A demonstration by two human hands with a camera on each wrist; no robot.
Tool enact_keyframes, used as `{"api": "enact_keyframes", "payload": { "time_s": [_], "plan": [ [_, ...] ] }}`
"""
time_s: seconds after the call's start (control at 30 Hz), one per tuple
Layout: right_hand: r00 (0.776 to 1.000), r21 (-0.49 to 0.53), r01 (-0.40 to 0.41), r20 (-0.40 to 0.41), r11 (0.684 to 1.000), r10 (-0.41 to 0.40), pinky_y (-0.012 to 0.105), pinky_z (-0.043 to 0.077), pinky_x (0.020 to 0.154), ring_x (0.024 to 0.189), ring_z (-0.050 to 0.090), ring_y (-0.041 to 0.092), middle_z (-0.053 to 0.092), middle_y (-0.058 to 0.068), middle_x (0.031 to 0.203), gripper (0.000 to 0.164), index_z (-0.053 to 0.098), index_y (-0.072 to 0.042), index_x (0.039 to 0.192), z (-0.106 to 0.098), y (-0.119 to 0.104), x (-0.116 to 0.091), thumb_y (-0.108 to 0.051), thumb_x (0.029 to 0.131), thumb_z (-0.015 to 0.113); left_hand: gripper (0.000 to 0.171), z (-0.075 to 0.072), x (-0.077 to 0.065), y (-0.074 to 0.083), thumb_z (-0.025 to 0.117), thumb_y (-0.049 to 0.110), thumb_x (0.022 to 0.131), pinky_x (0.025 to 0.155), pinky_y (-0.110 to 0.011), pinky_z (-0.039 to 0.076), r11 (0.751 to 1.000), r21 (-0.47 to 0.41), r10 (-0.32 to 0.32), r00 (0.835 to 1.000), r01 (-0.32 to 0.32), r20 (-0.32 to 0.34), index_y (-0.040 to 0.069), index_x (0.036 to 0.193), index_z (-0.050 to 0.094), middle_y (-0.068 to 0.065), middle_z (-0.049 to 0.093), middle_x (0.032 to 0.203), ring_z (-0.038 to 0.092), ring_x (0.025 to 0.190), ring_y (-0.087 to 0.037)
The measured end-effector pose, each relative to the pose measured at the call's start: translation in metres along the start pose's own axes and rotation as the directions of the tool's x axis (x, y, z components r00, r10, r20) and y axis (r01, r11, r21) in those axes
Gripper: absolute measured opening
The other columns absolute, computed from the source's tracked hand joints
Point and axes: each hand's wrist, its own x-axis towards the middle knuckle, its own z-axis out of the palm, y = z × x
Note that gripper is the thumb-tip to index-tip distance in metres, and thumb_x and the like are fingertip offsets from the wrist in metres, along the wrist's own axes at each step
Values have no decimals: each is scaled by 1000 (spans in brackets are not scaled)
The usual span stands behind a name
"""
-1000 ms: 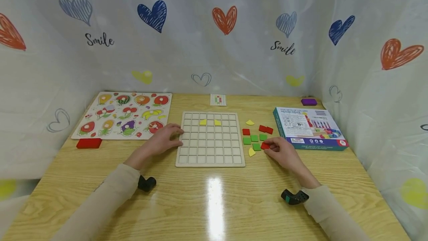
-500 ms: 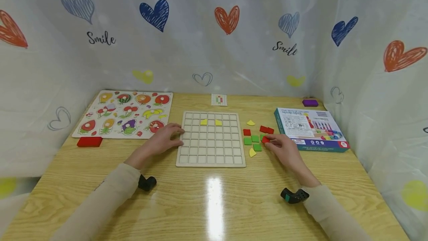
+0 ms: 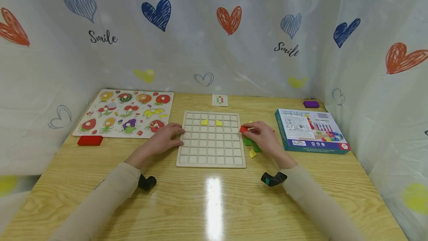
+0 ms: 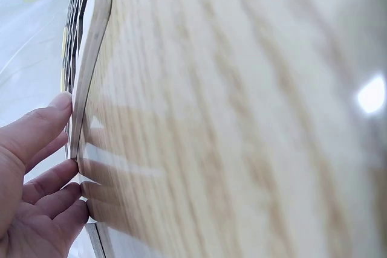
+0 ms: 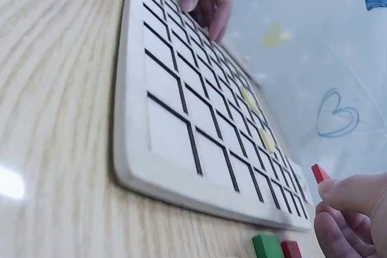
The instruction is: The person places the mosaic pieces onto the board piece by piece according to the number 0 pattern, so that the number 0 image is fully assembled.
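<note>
Over the right edge of the wooden grid board (image 3: 210,164), my right hand (image 3: 265,137) pinches a red square tile (image 3: 243,129) between thumb and fingers. The tile also shows in the right wrist view, raised above the board's corner. My left hand (image 3: 165,138) rests at the board's left edge, thumb and fingertips touching it with fingers relaxed. Two yellow quarter-round tiles, a left one (image 3: 204,122) and a right one (image 3: 219,122), lie in the second row. Green tiles (image 3: 248,141) and a yellow tile (image 3: 252,153) lie beside the board, partly hidden under my right hand.
A fruit puzzle board (image 3: 113,107) lies at the back left, with a red block (image 3: 90,140) before it. Behind the grid stands a small pattern card (image 3: 219,100). To the right are a toy box (image 3: 311,129) and a purple block (image 3: 311,104).
My right hand has lifted the red tile from the loose pieces and carried it left to the board's right edge. The left hand has stayed at the board's left edge.
</note>
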Motion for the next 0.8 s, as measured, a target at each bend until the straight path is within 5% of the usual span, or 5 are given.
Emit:
{"api": "enact_keyframes", "payload": {
  "time_s": [0.43,0.8],
  "plan": [
    [966,-62,228,139,972,-217,36,53,85,98,61,20,62,9,113,31,68,-9,125,48,-33,68,-16,95,66,44,-1,-1,2,71,22,91,108,-54,35,1000,-3,-2,1000,2,12,-1,127,62,-24,46,140,42,132,-40],
    [949,-123,256,222,959,-225,33,46,77,90,54,20,61,8,115,29,69,-10,123,65,-36,92,-15,95,64,44,-1,-1,1,72,22,90,107,-53,36,1000,0,-1,1000,1,6,0,127,62,-23,47,140,43,131,-40]
  ]
}}
